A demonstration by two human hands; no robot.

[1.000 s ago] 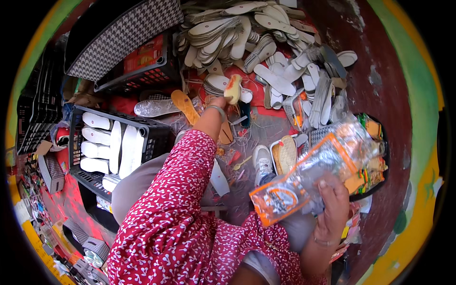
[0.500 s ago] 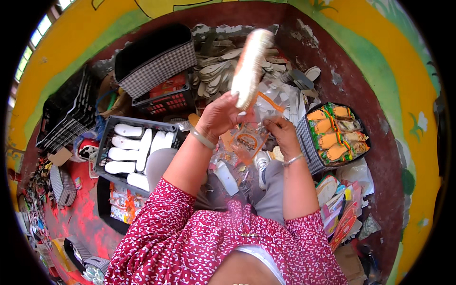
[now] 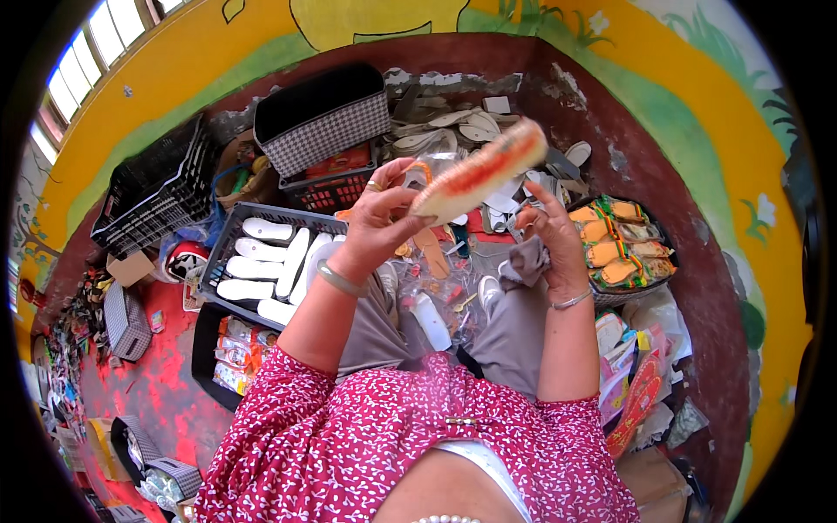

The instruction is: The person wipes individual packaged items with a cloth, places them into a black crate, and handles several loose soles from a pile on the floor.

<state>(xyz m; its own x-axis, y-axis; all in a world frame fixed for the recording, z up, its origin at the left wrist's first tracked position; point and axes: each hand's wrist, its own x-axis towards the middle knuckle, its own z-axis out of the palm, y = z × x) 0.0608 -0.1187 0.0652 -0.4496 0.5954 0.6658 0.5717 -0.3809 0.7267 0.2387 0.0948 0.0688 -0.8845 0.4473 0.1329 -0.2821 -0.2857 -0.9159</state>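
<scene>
My left hand point(image 3: 384, 213) is closed on one end of a long, off-white, insole-shaped piece point(image 3: 488, 170) with fuzzy edges and a red patch. The piece slants up to the right. Clear plastic with an orange strip point(image 3: 421, 172) shows behind my left fingers; how it is held is hidden. My right hand point(image 3: 562, 244) is beside the piece, forefinger raised, with a bunched grey cloth point(image 3: 526, 261) against the palm and lower fingers. Between my feet lie an orange sole-shaped piece point(image 3: 432, 251) and a white one point(image 3: 431, 321) among plastic scraps.
A grey crate point(image 3: 301, 215) of white soles is at left, near a black bin point(image 3: 206, 353) of packets. Stacked black crates point(image 3: 148, 209) and a checked basket point(image 3: 327, 135) stand behind. Loose soles point(image 3: 436, 139) are piled by the wall. At right, a basket holds orange sandals point(image 3: 602, 254).
The held piece has tilted from nearly upright to a rightward slant, its red side now showing. My right hand has moved up and right; a grey cloth now shows at it.
</scene>
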